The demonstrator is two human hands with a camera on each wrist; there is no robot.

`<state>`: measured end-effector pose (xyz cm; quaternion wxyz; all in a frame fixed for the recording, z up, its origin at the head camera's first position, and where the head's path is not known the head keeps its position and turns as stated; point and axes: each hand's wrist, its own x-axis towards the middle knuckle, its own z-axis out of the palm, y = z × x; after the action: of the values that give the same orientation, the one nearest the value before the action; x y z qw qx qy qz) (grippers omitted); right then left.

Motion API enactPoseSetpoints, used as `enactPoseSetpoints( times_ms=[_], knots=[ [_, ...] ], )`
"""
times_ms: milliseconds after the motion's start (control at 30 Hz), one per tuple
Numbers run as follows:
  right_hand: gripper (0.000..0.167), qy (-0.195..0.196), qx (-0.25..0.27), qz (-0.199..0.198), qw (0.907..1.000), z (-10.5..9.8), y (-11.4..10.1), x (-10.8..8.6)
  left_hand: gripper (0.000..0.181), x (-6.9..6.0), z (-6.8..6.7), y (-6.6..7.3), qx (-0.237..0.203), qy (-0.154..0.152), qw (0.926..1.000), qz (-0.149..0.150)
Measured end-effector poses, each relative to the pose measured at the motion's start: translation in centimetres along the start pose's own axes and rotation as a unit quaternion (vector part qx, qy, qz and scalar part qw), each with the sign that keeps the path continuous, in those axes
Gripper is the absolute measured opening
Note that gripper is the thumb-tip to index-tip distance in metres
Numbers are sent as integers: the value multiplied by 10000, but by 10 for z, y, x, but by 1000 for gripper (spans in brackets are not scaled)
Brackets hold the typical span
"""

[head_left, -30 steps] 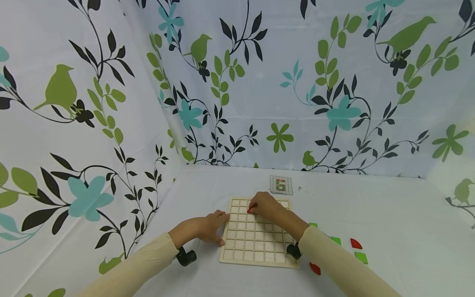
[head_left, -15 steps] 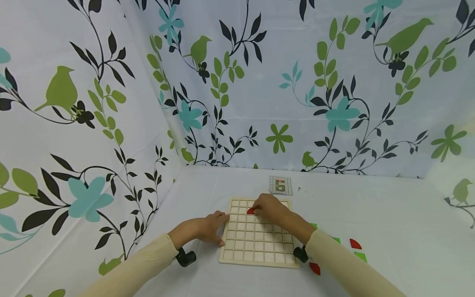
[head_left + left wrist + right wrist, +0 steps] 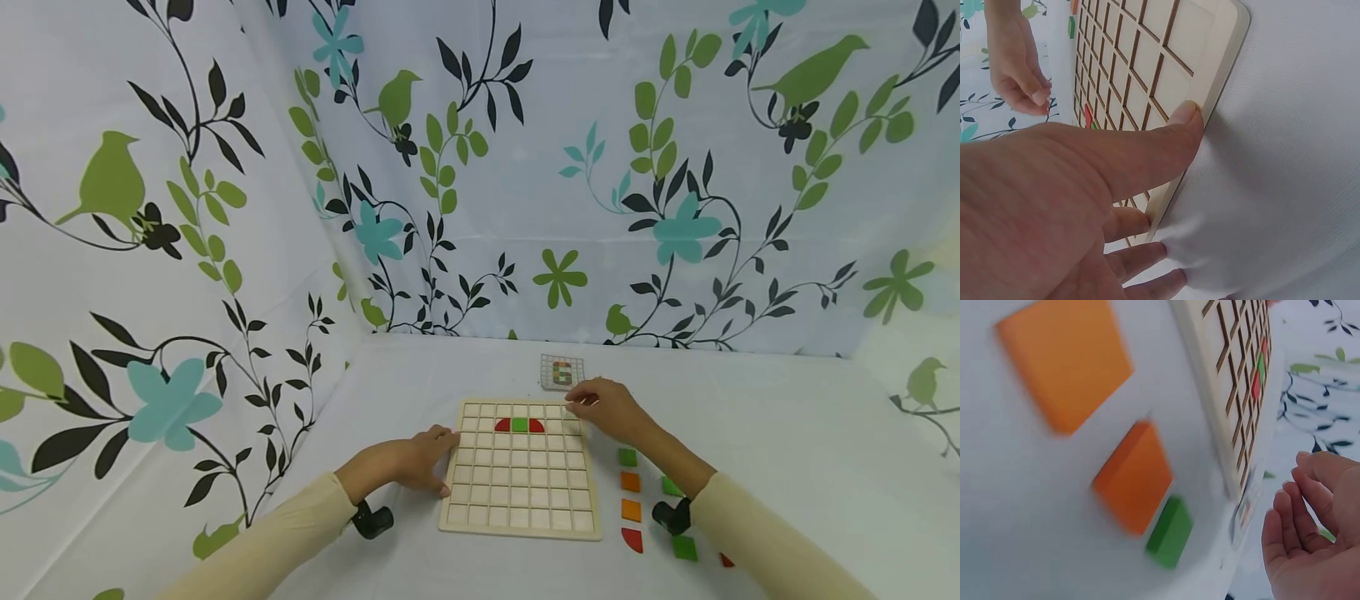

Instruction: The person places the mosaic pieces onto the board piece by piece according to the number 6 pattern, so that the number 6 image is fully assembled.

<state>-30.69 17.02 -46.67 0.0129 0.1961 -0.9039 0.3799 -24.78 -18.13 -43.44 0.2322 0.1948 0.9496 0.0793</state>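
Note:
A pale wooden grid board point(image 3: 519, 497) lies flat on the white table. In its second row from the far side sit a green square tile point(image 3: 520, 425) and, on either side of it, a red quarter-round tile point(image 3: 502, 426) and another red quarter-round tile point(image 3: 536, 427). My left hand point(image 3: 420, 458) rests at the board's left edge, its thumb touching the rim and its fingers spread. Over the far right corner of the board hovers my right hand point(image 3: 611, 408), fingers loosely bent. The right wrist view shows nothing in that hand point(image 3: 1313, 531).
A small printed grid card point(image 3: 562, 372) lies beyond the board. To the right are loose tiles: a green square point(image 3: 627, 457), orange squares point(image 3: 630, 482), a red quarter-round point(image 3: 632, 540) and another green square point(image 3: 685, 547). My right forearm partly hides others.
My right hand has left the red quarter-round tile in the grid and moved right, uncovering the green tile and second red tile. The left hand stays at the board's edge.

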Motion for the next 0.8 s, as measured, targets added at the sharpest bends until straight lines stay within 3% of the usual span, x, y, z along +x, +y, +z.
enactPoseSetpoints(
  times_ms=[200, 533, 800],
  knots=[
    [25, 139, 226, 609, 9978, -21, 22, -24, 90, -1, -1, -1, -37, -5, 10000, 51],
    [34, -321, 747, 1768, 9809, -38, 30, -63, 90, -1, -1, -5, -57, -47, 10000, -17],
    [29, -380, 616, 1554, 9852, -33, 39, -82, 92, 2, 1, -5, 85, -44, 10000, -14]
  ],
)
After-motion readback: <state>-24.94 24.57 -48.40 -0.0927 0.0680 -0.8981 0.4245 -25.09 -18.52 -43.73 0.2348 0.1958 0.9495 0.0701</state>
